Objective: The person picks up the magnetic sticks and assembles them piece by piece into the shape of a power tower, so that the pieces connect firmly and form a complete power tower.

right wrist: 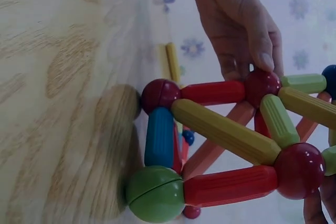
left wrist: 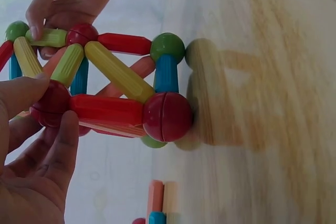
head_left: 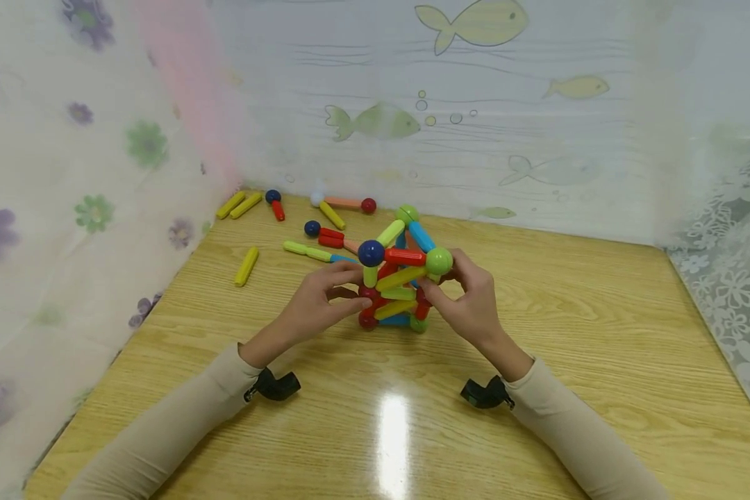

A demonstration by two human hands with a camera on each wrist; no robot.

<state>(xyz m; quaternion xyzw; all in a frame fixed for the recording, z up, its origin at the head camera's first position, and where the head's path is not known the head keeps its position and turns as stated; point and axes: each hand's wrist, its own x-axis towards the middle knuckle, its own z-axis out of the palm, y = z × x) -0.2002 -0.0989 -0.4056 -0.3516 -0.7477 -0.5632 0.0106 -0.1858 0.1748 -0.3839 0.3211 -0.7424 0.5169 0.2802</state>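
A two-tier frame of magnetic rods and balls stands on the table; a red rod (head_left: 405,257) runs along its top between a dark blue ball (head_left: 371,253) and a light green ball (head_left: 439,261). My left hand (head_left: 321,295) pinches a dark red ball (left wrist: 50,103) midway up the left side. On the opposite side, my right hand (head_left: 471,298) grips a light green upright rod (left wrist: 48,37) just above another red ball (left wrist: 82,34). Yellow rods (right wrist: 226,129) cross the sides diagonally. Some of the right fingertips are hidden behind the frame.
Loose yellow rods (head_left: 246,267) lie on the left of the wooden table (head_left: 600,333). Further back are a blue ball (head_left: 273,196) with a red rod, a pink rod (head_left: 344,203) joined to balls, and a chain of green rods (head_left: 306,250). Patterned curtains border the table.
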